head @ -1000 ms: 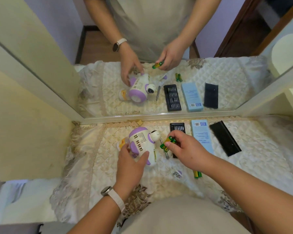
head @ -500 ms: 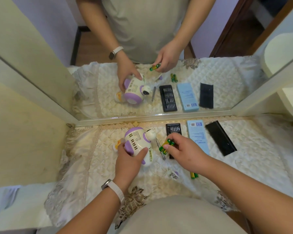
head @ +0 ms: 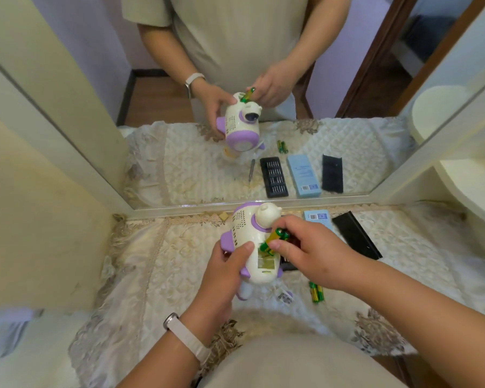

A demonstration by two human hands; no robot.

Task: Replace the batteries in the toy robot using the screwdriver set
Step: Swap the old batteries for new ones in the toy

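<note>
The white and purple toy robot is lifted off the cloth, its open battery compartment facing me. My left hand grips its body from below and the left, thumb on the back. My right hand pinches green and yellow batteries with their lower end at the compartment's top edge. Two more green batteries lie on the cloth under my right forearm. The black bit tray of the screwdriver set is mostly hidden behind my right hand.
A blue box and a black lid lie to the right on the quilted cream cloth. A small purple and white piece rests below the robot. A mirror stands right behind; a cream wall bounds the left.
My left hand has lifted the toy robot off the cloth and tilted its compartment toward me. My right hand has brought the batteries left to the compartment.
</note>
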